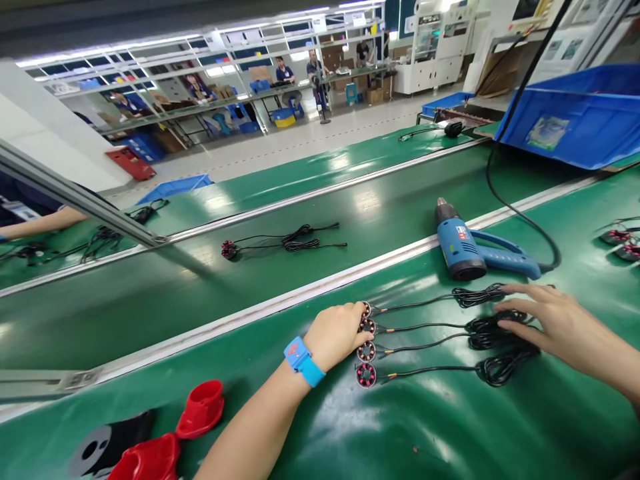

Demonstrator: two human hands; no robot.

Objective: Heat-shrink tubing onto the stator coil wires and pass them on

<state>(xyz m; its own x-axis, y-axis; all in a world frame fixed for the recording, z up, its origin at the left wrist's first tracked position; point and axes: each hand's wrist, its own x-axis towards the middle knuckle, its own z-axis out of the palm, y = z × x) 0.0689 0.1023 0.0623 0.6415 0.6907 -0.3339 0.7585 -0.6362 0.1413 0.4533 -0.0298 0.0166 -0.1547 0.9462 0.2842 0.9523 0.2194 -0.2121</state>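
Observation:
Several small motor stators [366,375] with copper and pink windings lie in a column on the green work surface, each with a black cable running right to a coiled bundle [497,369]. My left hand [336,333], a blue wrist strap behind it, has its fingers bent around the upper stators; its fingertips are partly hidden. Over the cable bundles on the right, my right hand [560,323] rests with fingers apart, touching the coils. Just beyond it lies a blue heat gun [461,247], nozzle pointing away.
A stator with coiled cables [229,250] lies on the conveyor belt [280,287]. Red plastic housings [203,408] and a black part [117,440] sit at lower left. A blue bin [575,127] stands at upper right. A co-worker's arm [47,223] reaches in at far left.

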